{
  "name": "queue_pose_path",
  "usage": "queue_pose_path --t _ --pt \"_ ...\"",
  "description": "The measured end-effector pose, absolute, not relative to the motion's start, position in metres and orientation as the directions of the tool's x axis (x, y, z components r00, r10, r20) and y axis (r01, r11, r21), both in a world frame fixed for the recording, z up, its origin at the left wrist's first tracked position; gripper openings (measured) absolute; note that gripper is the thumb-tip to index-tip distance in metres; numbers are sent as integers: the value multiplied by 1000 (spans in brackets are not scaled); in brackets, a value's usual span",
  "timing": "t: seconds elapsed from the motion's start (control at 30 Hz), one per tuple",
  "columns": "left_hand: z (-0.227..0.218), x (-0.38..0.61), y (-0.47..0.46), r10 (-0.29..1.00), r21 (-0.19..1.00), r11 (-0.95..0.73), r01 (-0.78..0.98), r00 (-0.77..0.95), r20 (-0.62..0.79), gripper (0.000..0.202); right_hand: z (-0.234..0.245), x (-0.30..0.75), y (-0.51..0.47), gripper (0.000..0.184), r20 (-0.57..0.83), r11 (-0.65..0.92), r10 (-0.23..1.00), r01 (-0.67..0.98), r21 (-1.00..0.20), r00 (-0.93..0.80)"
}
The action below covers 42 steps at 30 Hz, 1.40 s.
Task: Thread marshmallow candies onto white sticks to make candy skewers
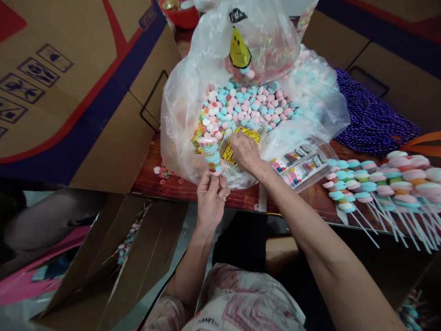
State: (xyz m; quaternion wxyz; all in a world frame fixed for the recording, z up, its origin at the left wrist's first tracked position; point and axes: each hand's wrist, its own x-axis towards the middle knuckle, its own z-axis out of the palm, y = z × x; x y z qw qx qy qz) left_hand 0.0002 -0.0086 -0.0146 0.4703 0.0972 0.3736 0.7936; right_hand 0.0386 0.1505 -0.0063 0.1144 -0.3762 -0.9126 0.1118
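My left hand (211, 197) pinches the bottom of a candy skewer (212, 156), held upright in a clear printed wrapper near the table's front edge. Pink and blue pieces show through the film. To its right, my right hand (245, 149) reaches into a pile of gold twist ties (229, 151), its fingers bunched together. Whether a tie is between those fingertips is hidden. Behind both hands lie many loose pink, blue and white candies (253, 105) in a large clear plastic bag (177, 110). Small ring-shaped candies (200, 133) sit at the bag's left side.
Finished-looking candy skewers (403, 179) are heaped at the right, their white sticks over the edge. A clear box of printed wrappers (299, 163) lies beside my right forearm. Large cartons (113, 138) flank the table. An open carton (144, 257) with skewers stands below left.
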Motion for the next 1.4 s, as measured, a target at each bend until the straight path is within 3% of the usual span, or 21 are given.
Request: queue_pose_path --t 0.1,0.17,0.3,0.4,0.53,0.63,0.8,0.93,1.1,1.23,1.4 --pt "-13 3 -7 814 677 -266 -686 -536 -224 29 -5 40 153 30 152 641 759 687 -343 -633" --pt "-12 6 -5 807 692 -264 -672 -547 -222 29 -5 41 157 24 276 611 785 621 -491 -554" --pt "-10 17 1 786 755 -263 -601 -587 -194 30 -3 54 158 15 453 507 856 228 -832 -250" --pt "-9 26 6 778 787 -245 -567 -599 -189 29 1 72 146 20 356 351 930 -64 -934 -91" --pt "-8 37 13 792 788 -244 -566 -585 -175 28 9 103 109 23 122 104 992 -292 -951 -43" --pt "-8 45 17 826 765 -200 -613 -526 -205 30 10 123 76 27 -27 -44 998 -373 -927 -50" --pt "-10 61 17 878 706 -121 -698 -407 -252 31 6 156 38 27 -138 -125 990 -458 -880 -5" --pt "-11 76 15 903 673 -72 -736 -334 -269 30 2 179 29 26 -152 -92 985 -505 -858 78" --pt "-10 103 10 942 700 -10 -714 -241 -233 31 -9 187 27 29 -141 -47 973 -442 -896 181" --pt "-10 118 8 952 711 -35 -703 -240 -190 34 -19 186 28 25 -81 43 946 -370 -928 313" --pt "-17 116 14 934 702 -72 -708 -295 -201 34 -26 187 26 23 -36 59 949 -290 -955 312"
